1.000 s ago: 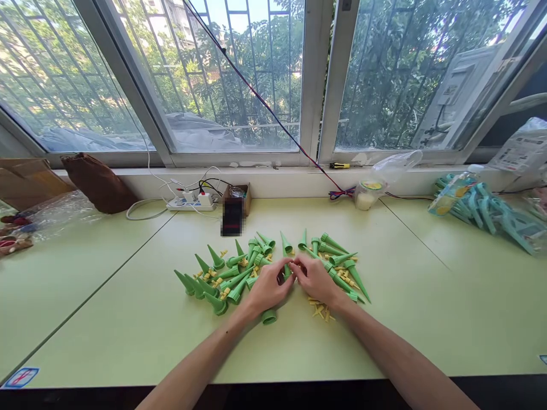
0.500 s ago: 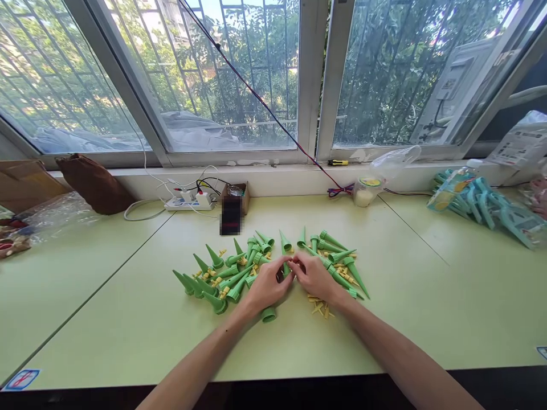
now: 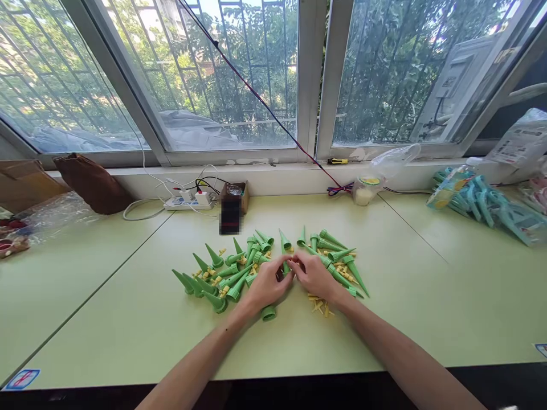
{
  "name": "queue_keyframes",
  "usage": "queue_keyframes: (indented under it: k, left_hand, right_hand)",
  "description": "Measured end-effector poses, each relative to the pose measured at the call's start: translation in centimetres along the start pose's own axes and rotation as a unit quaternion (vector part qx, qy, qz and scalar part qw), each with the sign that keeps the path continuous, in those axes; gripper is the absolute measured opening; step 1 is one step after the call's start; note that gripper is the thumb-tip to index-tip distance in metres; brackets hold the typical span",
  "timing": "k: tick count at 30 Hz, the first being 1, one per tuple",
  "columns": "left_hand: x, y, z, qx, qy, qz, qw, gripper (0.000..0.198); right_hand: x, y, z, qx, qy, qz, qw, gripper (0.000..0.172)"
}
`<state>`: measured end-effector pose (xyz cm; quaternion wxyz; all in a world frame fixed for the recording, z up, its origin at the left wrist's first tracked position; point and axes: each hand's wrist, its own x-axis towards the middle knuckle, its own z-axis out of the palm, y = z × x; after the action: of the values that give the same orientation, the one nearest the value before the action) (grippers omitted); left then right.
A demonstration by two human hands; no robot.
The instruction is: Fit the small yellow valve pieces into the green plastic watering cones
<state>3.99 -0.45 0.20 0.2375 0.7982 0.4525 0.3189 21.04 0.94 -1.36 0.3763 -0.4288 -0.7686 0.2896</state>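
Observation:
My left hand (image 3: 270, 285) and my right hand (image 3: 315, 277) meet fingertip to fingertip at the middle of the table. A green watering spike (image 3: 285, 264) shows between the thumb and fingers of my left hand, partly hidden by them. The fingers of my right hand are pinched together against the left fingertips; whatever small part they hold is hidden. Several green cone-shaped spikes (image 3: 233, 276) lie or stand to the left, with small yellow pieces (image 3: 207, 273) among them. More green spikes (image 3: 358, 274) and yellow pieces (image 3: 320, 306) lie around my right hand.
Along the windowsill are a power strip (image 3: 188, 202), a small cardboard box (image 3: 240, 196), a jar in a plastic bag (image 3: 365, 192) and a bundled cable (image 3: 341, 189). Light-blue plastic parts (image 3: 482, 199) lie at right, a brown bag (image 3: 92, 185) at left.
The hands keep almost the same pose at the same spot. The whole view has shifted very slightly.

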Motion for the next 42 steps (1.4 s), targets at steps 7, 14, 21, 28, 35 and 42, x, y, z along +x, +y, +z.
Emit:
queue_keyframes:
  k: [7, 14, 21, 28, 35, 42]
  left_hand:
    - [-0.02, 0.00, 0.02, 0.000, 0.002, 0.002, 1.000, 0.025]
    - [0.05, 0.08, -0.01, 0.003, 0.002, 0.004, 1.000, 0.024]
    - [0.03, 0.12, 0.02, 0.002, 0.003, 0.004, 1.000, 0.026]
    - [0.00, -0.14, 0.09, 0.008, -0.002, 0.000, 1.000, 0.025]
    - [0.04, -0.20, 0.11, 0.011, 0.001, 0.005, 1.000, 0.026]
    - [-0.05, -0.36, 0.21, 0.008, 0.016, 0.012, 1.000, 0.026]
  right_hand:
    - [0.01, 0.03, 0.01, -0.003, 0.000, -0.002, 1.000, 0.018]
    - [0.00, 0.22, 0.09, -0.013, 0.006, -0.005, 1.000, 0.019]
    - [-0.02, 0.23, 0.05, -0.017, 0.003, 0.001, 1.000, 0.019]
    - [0.09, -0.02, -0.18, -0.019, -0.003, 0.000, 1.000, 0.019]
    - [0.05, 0.00, -0.16, -0.022, -0.007, 0.003, 1.000, 0.017]
    - [0.09, 0.05, -0.11, -0.009, -0.001, 0.005, 1.000, 0.021]
